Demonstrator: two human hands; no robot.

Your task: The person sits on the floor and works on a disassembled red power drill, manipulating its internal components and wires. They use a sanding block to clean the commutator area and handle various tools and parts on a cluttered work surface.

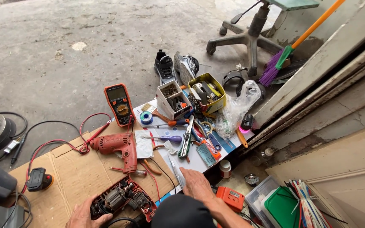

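While hands (140,198) flank opened drill (121,200), cardboard edge (43,162).

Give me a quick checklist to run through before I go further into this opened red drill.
1. Left hand steadying the opened drill half: ok, it rests against the housing's left end.
2. Motor and wiring exposed for work: ok, the cover is off.
3. Right hand free: ok, it lies flat on the white board, holding nothing.
4. Screwdriver within reach: ok, the purple-handled screwdriver lies just ahead.
5. Multimeter ready: cannot tell, the display is too small to read.
6. Drill unplugged: cannot tell, the black cord at the bottom edge runs out of view.
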